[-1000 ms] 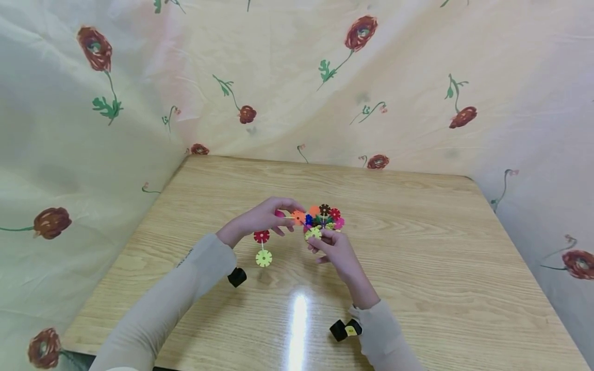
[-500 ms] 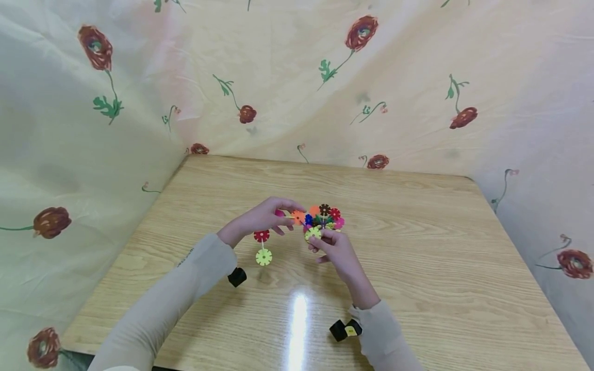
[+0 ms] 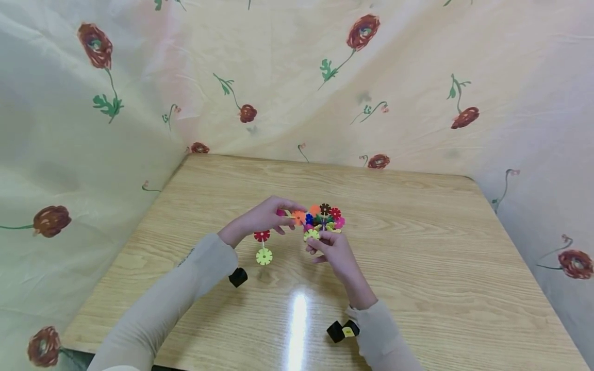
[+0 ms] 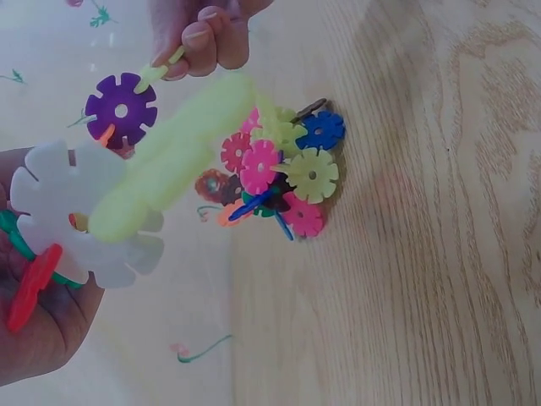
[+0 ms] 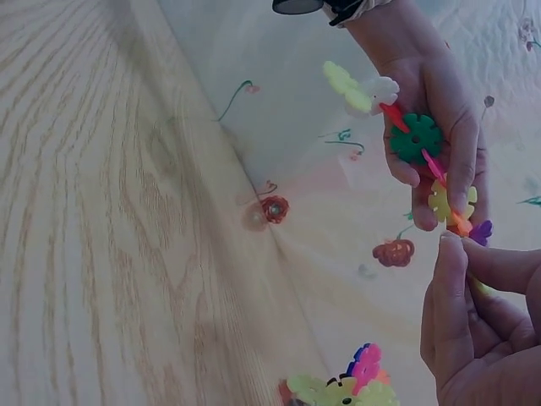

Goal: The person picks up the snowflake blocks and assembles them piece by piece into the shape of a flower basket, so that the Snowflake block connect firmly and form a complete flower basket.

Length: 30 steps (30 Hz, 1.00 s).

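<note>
My left hand point(image 3: 264, 215) holds a chain of joined plastic snowflake discs above the table. In the right wrist view the chain includes a white disc point(image 5: 382, 90), a green disc point(image 5: 416, 139) and a yellow disc point(image 5: 446, 203). A purple disc point(image 4: 101, 108) is near its far end, beside an orange disc point(image 3: 299, 218). My right hand point(image 3: 341, 252) pinches a yellow-green disc point(image 3: 311, 235) at that end, against the purple one. Whether its slots are fully joined I cannot tell. The other end, a red disc point(image 3: 262, 236) and a yellow-green one, hangs below my left hand.
A pile of loose coloured snowflake discs point(image 4: 313, 173) lies on the wooden table point(image 3: 417, 247) just beyond my hands. Flower-patterned cloth point(image 3: 287, 67) surrounds the back and sides of the table. Black camera blocks point(image 3: 238, 277) sit at both wrists.
My right hand and its yellow-green disc have shifted very slightly left. The left hand and the chain stay almost where they were.
</note>
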Motion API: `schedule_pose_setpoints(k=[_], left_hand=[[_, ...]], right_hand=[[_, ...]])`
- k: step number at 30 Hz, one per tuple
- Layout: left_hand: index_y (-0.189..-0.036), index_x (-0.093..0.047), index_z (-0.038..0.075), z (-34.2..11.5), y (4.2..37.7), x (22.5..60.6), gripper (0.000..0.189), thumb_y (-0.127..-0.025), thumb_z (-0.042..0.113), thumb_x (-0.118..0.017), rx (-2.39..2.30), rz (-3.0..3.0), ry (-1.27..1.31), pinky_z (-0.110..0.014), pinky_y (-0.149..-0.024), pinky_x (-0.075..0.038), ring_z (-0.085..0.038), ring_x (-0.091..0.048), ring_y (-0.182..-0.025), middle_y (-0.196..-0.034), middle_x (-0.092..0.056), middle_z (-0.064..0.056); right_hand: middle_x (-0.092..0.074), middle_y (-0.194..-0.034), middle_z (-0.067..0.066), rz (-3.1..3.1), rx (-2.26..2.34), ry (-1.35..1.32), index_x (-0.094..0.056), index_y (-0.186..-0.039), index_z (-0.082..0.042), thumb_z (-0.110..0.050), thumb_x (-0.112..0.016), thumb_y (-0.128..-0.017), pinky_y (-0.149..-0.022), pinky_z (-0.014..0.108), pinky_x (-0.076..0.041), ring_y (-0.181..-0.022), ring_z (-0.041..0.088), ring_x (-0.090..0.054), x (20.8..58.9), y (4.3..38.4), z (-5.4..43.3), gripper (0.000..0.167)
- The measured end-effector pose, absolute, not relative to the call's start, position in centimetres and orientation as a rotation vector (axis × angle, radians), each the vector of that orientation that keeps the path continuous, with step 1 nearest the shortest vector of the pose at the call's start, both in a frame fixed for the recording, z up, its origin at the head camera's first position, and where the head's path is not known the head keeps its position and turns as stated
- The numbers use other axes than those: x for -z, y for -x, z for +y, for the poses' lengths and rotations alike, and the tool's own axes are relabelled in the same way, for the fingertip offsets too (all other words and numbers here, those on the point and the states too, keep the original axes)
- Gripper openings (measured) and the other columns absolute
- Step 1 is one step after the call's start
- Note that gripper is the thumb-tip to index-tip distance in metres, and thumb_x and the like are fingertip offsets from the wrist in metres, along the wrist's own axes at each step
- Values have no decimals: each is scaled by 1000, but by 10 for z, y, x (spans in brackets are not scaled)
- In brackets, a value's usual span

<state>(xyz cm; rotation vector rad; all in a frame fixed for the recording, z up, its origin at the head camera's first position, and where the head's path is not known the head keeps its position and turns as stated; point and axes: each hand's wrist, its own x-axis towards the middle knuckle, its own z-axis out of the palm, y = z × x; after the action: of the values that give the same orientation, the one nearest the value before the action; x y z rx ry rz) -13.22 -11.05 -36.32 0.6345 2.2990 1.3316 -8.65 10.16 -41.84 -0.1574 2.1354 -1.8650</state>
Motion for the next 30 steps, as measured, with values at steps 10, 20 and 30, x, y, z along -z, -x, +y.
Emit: schedule_pose_setpoints(k=[10, 20, 30], left_hand=[[-136, -55, 9, -108, 132, 364, 42, -95, 7, -60, -1343, 2288, -587, -33, -72, -61, -23, -69, -97, -140, -55, -15], [-137, -54, 5, -105, 131, 365, 42, -96, 7, -59, -1337, 2302, -610, -31, -71, -61, -22, -68, -98, -134, -59, -16], [-138, -53, 8, -104, 133, 365, 43, -95, 7, -60, -1337, 2300, -593, -34, -72, -61, -22, -69, -98, -139, -56, -16]], right_hand=[[-65, -70, -5, 2101, 1941, 98, -63, -94, 13, -6, -59, -95, -61, 27, -59, -71, 9, -63, 420, 86, 99, 20], [-64, -70, -5, 2131, 1901, 114, -61, -98, 16, -7, -59, -96, -62, 28, -59, -70, 8, -61, 420, 86, 100, 23], [-67, -73, -6, 2121, 1928, 87, -64, -85, 3, -9, -60, -95, -63, 30, -60, -76, 11, -65, 423, 86, 100, 17]])
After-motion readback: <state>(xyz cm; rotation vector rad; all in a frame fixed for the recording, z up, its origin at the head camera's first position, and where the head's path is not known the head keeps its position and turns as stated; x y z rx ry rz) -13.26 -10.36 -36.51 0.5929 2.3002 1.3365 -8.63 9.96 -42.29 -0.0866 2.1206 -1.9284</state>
